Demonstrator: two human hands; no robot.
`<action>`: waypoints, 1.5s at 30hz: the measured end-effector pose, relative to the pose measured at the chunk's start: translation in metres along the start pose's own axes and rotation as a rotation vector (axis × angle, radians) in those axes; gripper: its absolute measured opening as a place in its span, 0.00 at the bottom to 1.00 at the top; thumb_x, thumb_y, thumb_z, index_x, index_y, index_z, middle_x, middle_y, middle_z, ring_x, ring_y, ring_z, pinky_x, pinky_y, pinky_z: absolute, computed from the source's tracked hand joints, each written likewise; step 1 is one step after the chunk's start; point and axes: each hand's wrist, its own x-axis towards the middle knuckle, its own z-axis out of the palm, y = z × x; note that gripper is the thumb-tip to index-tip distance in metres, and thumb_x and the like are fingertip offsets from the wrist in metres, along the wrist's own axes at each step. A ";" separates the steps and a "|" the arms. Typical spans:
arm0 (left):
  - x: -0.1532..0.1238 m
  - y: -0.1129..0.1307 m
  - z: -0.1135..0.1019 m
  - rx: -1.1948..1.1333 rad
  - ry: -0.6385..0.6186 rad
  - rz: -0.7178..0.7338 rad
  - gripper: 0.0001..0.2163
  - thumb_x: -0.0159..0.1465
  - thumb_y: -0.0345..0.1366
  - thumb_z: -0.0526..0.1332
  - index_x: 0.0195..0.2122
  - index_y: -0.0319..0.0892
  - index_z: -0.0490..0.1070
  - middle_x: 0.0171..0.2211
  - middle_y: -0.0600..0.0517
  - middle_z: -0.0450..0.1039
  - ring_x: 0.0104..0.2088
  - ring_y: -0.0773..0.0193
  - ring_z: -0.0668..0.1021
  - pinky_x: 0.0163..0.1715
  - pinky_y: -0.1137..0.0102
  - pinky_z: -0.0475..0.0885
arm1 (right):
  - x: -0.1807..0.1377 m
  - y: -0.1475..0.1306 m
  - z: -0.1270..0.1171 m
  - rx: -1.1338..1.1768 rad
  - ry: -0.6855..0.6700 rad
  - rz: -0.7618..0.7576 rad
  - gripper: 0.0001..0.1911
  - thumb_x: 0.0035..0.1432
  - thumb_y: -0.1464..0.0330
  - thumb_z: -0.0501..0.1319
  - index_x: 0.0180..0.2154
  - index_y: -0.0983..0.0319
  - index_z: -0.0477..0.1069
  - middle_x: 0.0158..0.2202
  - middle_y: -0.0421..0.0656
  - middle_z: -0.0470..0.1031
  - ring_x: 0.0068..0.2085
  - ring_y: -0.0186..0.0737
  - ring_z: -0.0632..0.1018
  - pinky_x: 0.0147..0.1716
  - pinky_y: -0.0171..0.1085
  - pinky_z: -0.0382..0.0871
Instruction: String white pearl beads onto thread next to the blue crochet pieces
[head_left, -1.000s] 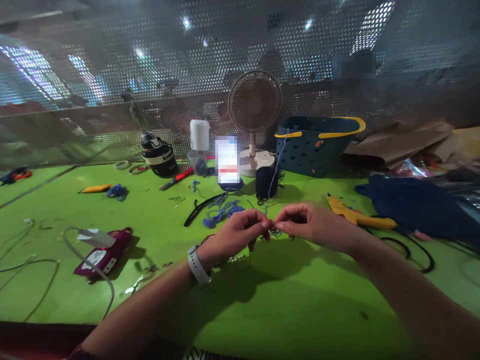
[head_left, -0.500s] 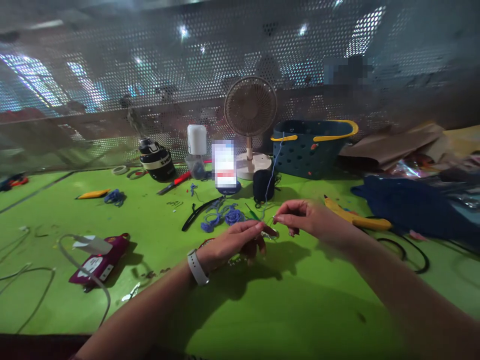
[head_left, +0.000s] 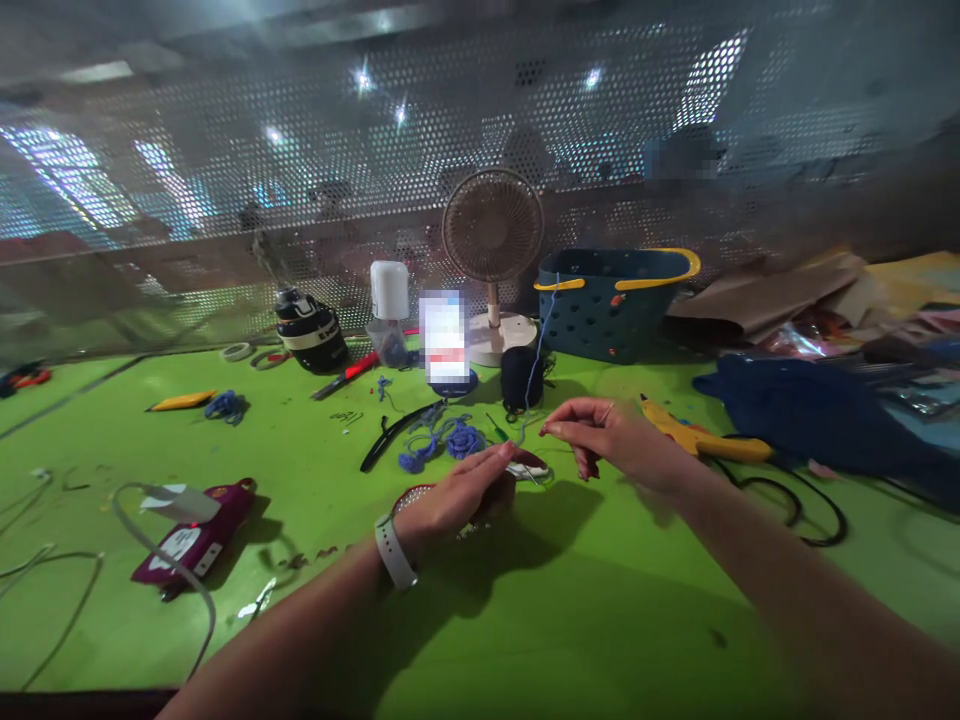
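Note:
My left hand [head_left: 466, 492], with a white band [head_left: 395, 552] on its wrist, is closed palm down over the table; what its curled fingers grip is hidden. Beneath it show the red rim and small pale beads of a round dish-like thing [head_left: 414, 494]. A small white item [head_left: 529, 471] lies at its fingertips. My right hand [head_left: 600, 436] hangs just to the right, thumb and forefinger pinched; anything between them is too fine to make out. Behind the hands are blue crocheted yarn pieces [head_left: 463, 438] and a slim green-handled tool [head_left: 498, 430].
A blue yarn strand [head_left: 535, 375] runs down from a dark teal basket [head_left: 592, 325] past a black cylinder [head_left: 521, 378]. Around stand a fan [head_left: 493, 225], a phone [head_left: 444, 340] and a dark flask [head_left: 309, 332]. A yellow glue gun [head_left: 705, 437] lies right, a purple power strip [head_left: 199, 540] left.
My right hand has drawn slightly left, its fingertips still pinched. My left hand has turned a little, with its fingers more tucked under. The whole view has shifted slightly.

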 end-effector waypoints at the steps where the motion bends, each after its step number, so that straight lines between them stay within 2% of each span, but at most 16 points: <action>1: 0.000 0.000 0.000 -0.001 0.004 -0.007 0.24 0.68 0.51 0.46 0.50 0.38 0.70 0.17 0.61 0.53 0.16 0.72 0.55 0.15 0.75 0.50 | 0.000 0.000 0.000 0.005 0.013 -0.005 0.07 0.53 0.65 0.65 0.30 0.63 0.73 0.14 0.33 0.67 0.16 0.28 0.70 0.17 0.30 0.63; 6: 0.000 0.000 0.001 0.018 0.031 -0.026 0.25 0.68 0.53 0.46 0.50 0.37 0.69 0.17 0.61 0.53 0.16 0.71 0.55 0.16 0.75 0.49 | -0.002 -0.002 0.000 -0.009 0.070 -0.033 0.09 0.52 0.63 0.66 0.29 0.63 0.73 0.14 0.33 0.65 0.16 0.27 0.67 0.16 0.29 0.60; 10: 0.001 -0.001 0.000 0.018 0.051 0.000 0.23 0.68 0.52 0.46 0.46 0.39 0.69 0.17 0.61 0.52 0.17 0.71 0.54 0.16 0.74 0.49 | -0.002 -0.002 -0.004 -0.109 -0.004 -0.043 0.09 0.50 0.63 0.67 0.28 0.62 0.74 0.16 0.33 0.63 0.17 0.26 0.63 0.15 0.29 0.54; 16: 0.002 -0.003 -0.001 0.011 0.061 0.037 0.20 0.68 0.52 0.48 0.43 0.40 0.67 0.16 0.62 0.53 0.16 0.72 0.54 0.15 0.75 0.48 | -0.005 -0.002 -0.007 -0.377 -0.105 -0.050 0.10 0.49 0.61 0.68 0.28 0.62 0.77 0.16 0.33 0.58 0.19 0.27 0.57 0.17 0.31 0.46; 21: 0.001 -0.003 -0.002 -0.011 0.065 0.018 0.19 0.68 0.51 0.48 0.44 0.40 0.68 0.17 0.61 0.54 0.16 0.73 0.54 0.16 0.75 0.47 | -0.008 -0.006 -0.008 -0.471 -0.212 -0.028 0.11 0.51 0.60 0.66 0.28 0.61 0.79 0.18 0.35 0.64 0.20 0.29 0.60 0.20 0.32 0.48; 27: 0.001 -0.002 -0.002 -0.046 0.012 -0.002 0.19 0.67 0.50 0.53 0.46 0.39 0.69 0.17 0.62 0.50 0.16 0.73 0.53 0.15 0.74 0.45 | -0.007 -0.003 -0.011 -0.405 -0.204 -0.079 0.10 0.54 0.62 0.63 0.29 0.62 0.76 0.22 0.37 0.68 0.24 0.31 0.65 0.23 0.32 0.54; 30: 0.003 -0.003 -0.003 -0.060 -0.032 -0.028 0.17 0.65 0.48 0.57 0.42 0.39 0.70 0.17 0.62 0.49 0.16 0.74 0.51 0.15 0.74 0.44 | -0.005 -0.001 -0.012 -0.404 -0.199 -0.077 0.09 0.53 0.64 0.63 0.27 0.62 0.75 0.22 0.36 0.67 0.24 0.30 0.64 0.23 0.32 0.54; 33: 0.006 -0.005 -0.004 -0.014 -0.028 -0.042 0.16 0.64 0.49 0.58 0.38 0.38 0.71 0.17 0.63 0.50 0.16 0.75 0.51 0.15 0.75 0.45 | -0.003 -0.002 -0.013 -0.319 -0.167 -0.045 0.09 0.52 0.63 0.65 0.27 0.63 0.75 0.22 0.36 0.68 0.23 0.29 0.65 0.23 0.32 0.55; 35: 0.006 -0.006 -0.004 -0.008 -0.011 -0.052 0.16 0.63 0.49 0.59 0.36 0.38 0.70 0.17 0.62 0.51 0.16 0.75 0.52 0.15 0.75 0.45 | -0.003 -0.004 -0.015 -0.223 -0.117 -0.001 0.10 0.50 0.62 0.67 0.31 0.63 0.76 0.20 0.35 0.66 0.22 0.29 0.65 0.22 0.32 0.56; 37: 0.007 -0.006 -0.005 -0.035 -0.004 -0.061 0.16 0.63 0.49 0.60 0.35 0.39 0.69 0.17 0.62 0.52 0.16 0.75 0.52 0.15 0.75 0.45 | -0.002 -0.006 -0.019 -0.071 -0.087 0.042 0.15 0.46 0.63 0.70 0.37 0.63 0.76 0.21 0.35 0.68 0.23 0.29 0.68 0.24 0.32 0.62; 40: 0.007 -0.007 -0.006 -0.088 -0.011 -0.067 0.14 0.63 0.47 0.60 0.35 0.39 0.69 0.17 0.62 0.51 0.16 0.75 0.52 0.15 0.75 0.45 | -0.003 -0.010 -0.023 0.225 -0.120 0.077 0.21 0.44 0.68 0.72 0.44 0.62 0.75 0.33 0.41 0.77 0.34 0.35 0.78 0.38 0.35 0.72; 42: 0.006 -0.007 -0.007 -0.106 -0.015 -0.061 0.13 0.64 0.46 0.59 0.35 0.39 0.69 0.17 0.62 0.52 0.16 0.75 0.53 0.15 0.76 0.45 | -0.003 -0.012 -0.025 0.372 -0.145 0.073 0.22 0.45 0.72 0.70 0.45 0.61 0.74 0.42 0.44 0.79 0.44 0.38 0.79 0.48 0.37 0.71; 45: 0.006 -0.007 -0.008 -0.118 -0.012 -0.052 0.12 0.64 0.45 0.59 0.34 0.39 0.69 0.16 0.62 0.52 0.16 0.75 0.53 0.15 0.76 0.45 | -0.005 -0.014 -0.025 0.496 -0.155 0.024 0.22 0.45 0.78 0.67 0.45 0.61 0.75 0.50 0.45 0.77 0.54 0.40 0.75 0.54 0.35 0.69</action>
